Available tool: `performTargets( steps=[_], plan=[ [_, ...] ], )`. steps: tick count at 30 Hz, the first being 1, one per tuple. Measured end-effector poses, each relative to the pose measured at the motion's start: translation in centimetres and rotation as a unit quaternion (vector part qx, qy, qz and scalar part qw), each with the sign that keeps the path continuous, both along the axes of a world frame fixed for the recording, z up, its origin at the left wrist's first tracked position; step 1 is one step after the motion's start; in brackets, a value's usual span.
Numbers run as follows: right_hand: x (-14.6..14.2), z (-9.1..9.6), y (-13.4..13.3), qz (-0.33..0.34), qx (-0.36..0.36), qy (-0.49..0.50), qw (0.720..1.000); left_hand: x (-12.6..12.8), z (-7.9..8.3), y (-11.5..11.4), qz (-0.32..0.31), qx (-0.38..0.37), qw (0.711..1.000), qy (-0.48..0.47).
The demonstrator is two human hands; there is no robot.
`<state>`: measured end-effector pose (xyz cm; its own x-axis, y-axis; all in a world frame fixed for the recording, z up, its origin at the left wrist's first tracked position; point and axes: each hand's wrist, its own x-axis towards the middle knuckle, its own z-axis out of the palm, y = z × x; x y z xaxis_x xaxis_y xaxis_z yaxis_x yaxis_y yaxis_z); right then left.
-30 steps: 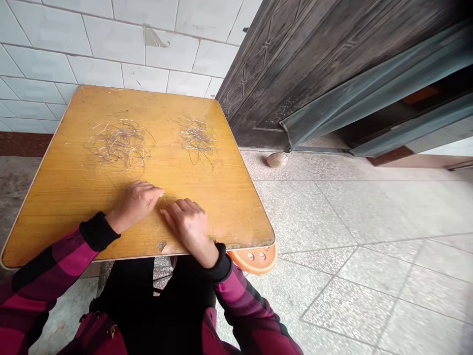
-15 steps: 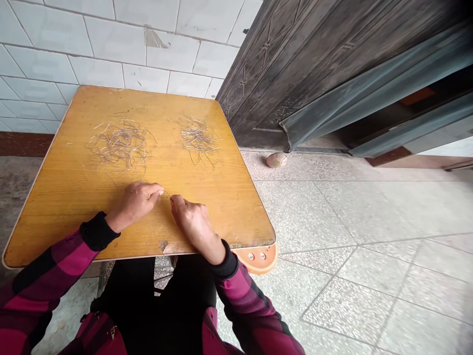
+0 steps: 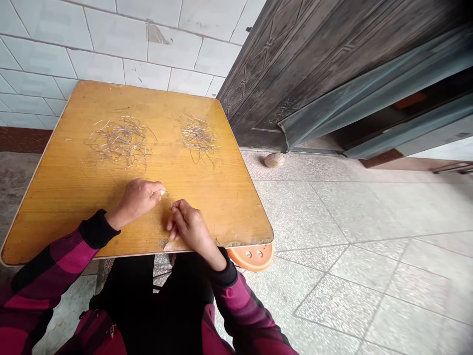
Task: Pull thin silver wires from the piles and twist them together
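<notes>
My left hand (image 3: 138, 198) is closed in a pinch on a thin wire (image 3: 167, 193), whose short end pokes out past the thumb and forefinger. Just right of it and slightly nearer to me, my right hand (image 3: 190, 224) pinches around the wire's other end at its fingertips; its lower fingers curl loosely. Both hands are over the front half of the wooden table (image 3: 232, 212). Beyond my left hand lies a wide, loose tangle of thin wires (image 3: 123, 143). A smaller wire pile (image 3: 199, 135) lies farther right.
An orange stool (image 3: 254, 257) with round holes sticks out under the table's front right corner. A tiled wall (image 3: 107, 34) stands behind the table. At the right are a dark carved door (image 3: 273, 74), a grey-green curtain (image 3: 332, 106) and a roundish object (image 3: 274, 160) on the floor.
My right hand has turned, and its lower fingers have loosened and spread downward. The left hand keeps its pinch almost in place. Both wire piles look the same.
</notes>
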<state>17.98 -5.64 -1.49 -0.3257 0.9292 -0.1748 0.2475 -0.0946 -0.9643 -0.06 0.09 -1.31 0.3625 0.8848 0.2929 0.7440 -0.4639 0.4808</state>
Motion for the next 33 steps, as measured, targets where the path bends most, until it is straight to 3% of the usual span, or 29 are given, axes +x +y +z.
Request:
performTargets(
  steps=[3, 6, 11, 16, 21, 28, 33],
  plan=[
    [-0.1, -0.5, -1.5, -0.024, -0.086, 0.099, 0.991, -0.2, 0.0, 0.3, 0.022, -0.02, 0.999, -0.022],
    [-0.1, -1.0, -2.9, -0.038, -0.172, 0.208, 0.962, -0.4, 0.0, 0.7, 0.032, -0.084, 0.993, -0.071],
    [0.3, -1.6, -4.4, -0.061, -0.215, 0.28, 0.934, -0.2, -0.1, 1.0, 0.012, -0.177, 0.97, -0.168],
    [1.3, -1.6, -4.5, -0.102, -0.103, 0.183, 0.972, -0.2, 0.5, 1.3, 0.003, -0.236, 0.947, -0.218],
    [2.2, -1.2, -4.4, -0.093, -0.006, 0.065, 0.994, -0.2, 0.7, 1.4, -0.007, -0.218, 0.955, -0.202],
    [1.5, -1.3, -4.9, -0.033, 0.068, -0.058, 0.995, 0.2, -0.2, 1.5, 0.025, -0.1, 0.99, -0.093],
    [1.1, -1.0, -4.8, 0.001, 0.133, -0.185, 0.974, 0.6, -0.4, 1.6, 0.028, -0.097, 0.993, -0.063]
  ],
)
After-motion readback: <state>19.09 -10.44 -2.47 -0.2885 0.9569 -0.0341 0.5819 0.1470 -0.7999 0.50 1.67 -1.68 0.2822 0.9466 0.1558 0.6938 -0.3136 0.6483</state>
